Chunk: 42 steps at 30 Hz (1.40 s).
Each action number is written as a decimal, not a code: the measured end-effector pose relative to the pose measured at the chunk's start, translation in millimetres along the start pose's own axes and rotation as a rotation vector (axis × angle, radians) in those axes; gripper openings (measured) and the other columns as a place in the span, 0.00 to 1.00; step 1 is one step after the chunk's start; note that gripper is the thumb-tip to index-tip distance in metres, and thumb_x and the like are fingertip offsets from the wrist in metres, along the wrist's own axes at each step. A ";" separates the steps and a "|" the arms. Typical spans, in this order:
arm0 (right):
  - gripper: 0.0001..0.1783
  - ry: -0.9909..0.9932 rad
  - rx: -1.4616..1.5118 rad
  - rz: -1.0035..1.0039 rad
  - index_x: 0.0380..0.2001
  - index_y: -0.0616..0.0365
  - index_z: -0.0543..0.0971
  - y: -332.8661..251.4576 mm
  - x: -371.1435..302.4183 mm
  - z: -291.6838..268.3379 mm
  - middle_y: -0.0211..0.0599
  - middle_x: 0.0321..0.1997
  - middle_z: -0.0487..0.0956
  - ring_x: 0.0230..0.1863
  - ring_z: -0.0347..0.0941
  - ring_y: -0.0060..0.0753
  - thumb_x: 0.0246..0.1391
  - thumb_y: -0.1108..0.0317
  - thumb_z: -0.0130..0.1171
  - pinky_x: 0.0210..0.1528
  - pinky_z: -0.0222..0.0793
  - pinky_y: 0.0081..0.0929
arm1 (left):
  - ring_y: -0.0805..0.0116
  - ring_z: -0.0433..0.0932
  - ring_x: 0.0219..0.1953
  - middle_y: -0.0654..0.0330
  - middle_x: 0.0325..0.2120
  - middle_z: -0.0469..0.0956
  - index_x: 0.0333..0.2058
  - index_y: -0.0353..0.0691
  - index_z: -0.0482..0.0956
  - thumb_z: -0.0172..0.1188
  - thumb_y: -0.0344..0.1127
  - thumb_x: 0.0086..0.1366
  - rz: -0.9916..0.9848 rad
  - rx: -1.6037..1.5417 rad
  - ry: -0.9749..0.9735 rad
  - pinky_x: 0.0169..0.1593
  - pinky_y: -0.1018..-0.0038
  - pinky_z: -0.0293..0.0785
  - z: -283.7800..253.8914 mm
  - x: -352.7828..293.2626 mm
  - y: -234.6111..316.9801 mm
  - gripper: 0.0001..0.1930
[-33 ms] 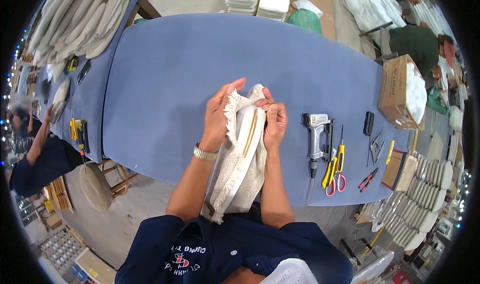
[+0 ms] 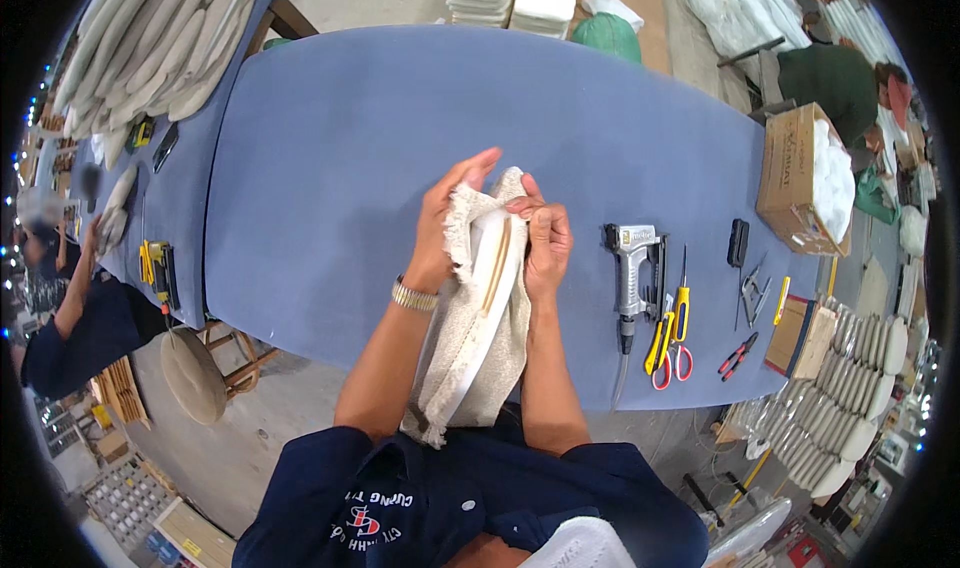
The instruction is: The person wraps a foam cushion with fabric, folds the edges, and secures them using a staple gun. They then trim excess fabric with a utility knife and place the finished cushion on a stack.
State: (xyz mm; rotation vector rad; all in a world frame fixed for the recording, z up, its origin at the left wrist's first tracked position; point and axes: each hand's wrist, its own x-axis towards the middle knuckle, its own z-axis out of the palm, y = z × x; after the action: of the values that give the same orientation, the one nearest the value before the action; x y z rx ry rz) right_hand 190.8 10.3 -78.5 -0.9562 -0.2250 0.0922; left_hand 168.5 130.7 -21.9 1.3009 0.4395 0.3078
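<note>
A seat pad stands on its edge between my forearms, its lower end close to my shirt. Beige woven fabric with a frayed edge wraps it loosely, and a white layer and a tan strip show in the gap. My left hand lies along the upper left of the fabric, fingers angled upward and holding the frayed flap; its thumb is largely hidden. At the upper right, my right hand is closed, its thumb and fingers pinching the fabric over the pad's edge.
On the blue table to the right lie a staple gun with a hose, red-handled scissors, a yellow screwdriver and pliers. A cardboard box stands farther right. Another person's arm and stacked pads are at left.
The fingers of my left hand have shifted slightly up and to the right at the fabric flap. My right hand keeps its pinch.
</note>
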 end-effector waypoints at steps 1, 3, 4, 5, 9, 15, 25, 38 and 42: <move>0.13 0.014 -0.014 0.026 0.34 0.56 0.77 1.6 -2.0 -2.1 0.42 0.38 0.86 0.68 0.70 0.43 0.73 0.60 0.55 0.77 0.50 0.53 | 0.69 0.78 0.55 0.56 0.57 0.79 0.56 0.34 0.81 0.53 0.47 0.78 -0.060 0.022 -0.084 0.58 0.70 0.75 1.7 6.3 -4.6 0.22; 0.14 0.047 -0.077 0.027 0.33 0.56 0.76 -3.1 -3.8 -5.3 0.42 0.41 0.86 0.69 0.69 0.45 0.73 0.60 0.55 0.77 0.50 0.54 | 0.66 0.77 0.57 0.54 0.62 0.75 0.59 0.35 0.78 0.54 0.48 0.77 -0.179 0.068 -0.263 0.60 0.68 0.76 3.1 21.8 -13.1 0.23; 0.14 0.064 -0.108 0.028 0.33 0.56 0.76 -6.7 -4.0 -6.6 0.43 0.42 0.87 0.70 0.68 0.46 0.72 0.59 0.55 0.77 0.50 0.54 | 0.66 0.77 0.58 0.55 0.61 0.76 0.59 0.35 0.79 0.55 0.45 0.77 -0.184 0.037 -0.284 0.61 0.68 0.74 6.2 26.5 -16.8 0.22; 0.13 0.082 -0.109 0.029 0.34 0.57 0.77 -9.2 -8.4 -5.8 0.43 0.43 0.87 0.72 0.66 0.48 0.71 0.60 0.56 0.76 0.51 0.54 | 0.66 0.76 0.59 0.55 0.60 0.77 0.58 0.34 0.79 0.56 0.42 0.76 -0.199 0.010 -0.294 0.63 0.68 0.72 6.2 23.3 -18.6 0.20; 0.13 0.191 -0.240 0.021 0.31 0.61 0.81 -25.4 -18.0 -4.1 0.48 0.61 0.77 0.70 0.67 0.47 0.67 0.63 0.61 0.73 0.58 0.48 | 0.61 0.71 0.66 0.53 0.64 0.74 0.62 0.35 0.75 0.62 0.46 0.71 -0.184 0.136 -0.377 0.69 0.63 0.65 16.8 16.9 -8.6 0.27; 0.08 0.265 -0.209 0.040 0.32 0.58 0.85 -31.4 -30.8 -12.3 0.48 0.62 0.74 0.70 0.66 0.51 0.62 0.65 0.67 0.73 0.58 0.49 | 0.52 0.59 0.74 0.49 0.67 0.70 0.66 0.35 0.72 0.63 0.52 0.69 -0.194 0.320 -0.472 0.74 0.57 0.55 30.5 16.0 -6.3 0.35; 0.11 0.368 -0.229 -0.050 0.36 0.53 0.85 -37.8 -57.4 -39.5 0.47 0.59 0.75 0.69 0.68 0.51 0.56 0.59 0.74 0.76 0.56 0.52 | 0.45 0.47 0.78 0.43 0.71 0.62 0.70 0.33 0.64 0.70 0.51 0.60 -0.417 0.347 -0.533 0.77 0.49 0.43 71.1 0.8 -10.8 0.46; 0.32 0.305 -1.365 0.219 0.59 0.61 0.74 -85.8 -21.3 -176.8 0.56 0.64 0.70 0.62 0.71 0.60 0.50 0.72 0.72 0.62 0.70 0.48 | 0.45 0.47 0.78 0.48 0.75 0.57 0.69 0.42 0.70 0.72 0.39 0.62 -0.167 0.506 -0.807 0.76 0.50 0.46 84.1 4.2 -28.7 0.37; 0.41 0.178 -1.543 0.268 0.66 0.52 0.69 -63.3 -18.4 -194.9 0.56 0.63 0.68 0.57 0.72 0.62 0.48 0.75 0.71 0.59 0.72 0.49 | 0.46 0.46 0.79 0.50 0.75 0.56 0.69 0.45 0.70 0.72 0.36 0.60 -0.175 0.435 -0.809 0.76 0.50 0.46 80.3 4.6 -30.6 0.38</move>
State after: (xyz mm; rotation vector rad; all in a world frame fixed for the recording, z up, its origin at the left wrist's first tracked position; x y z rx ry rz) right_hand 216.6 -185.0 -137.7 -2.5188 0.0503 0.0673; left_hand 210.0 56.6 -35.8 1.6652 -0.0838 -0.4862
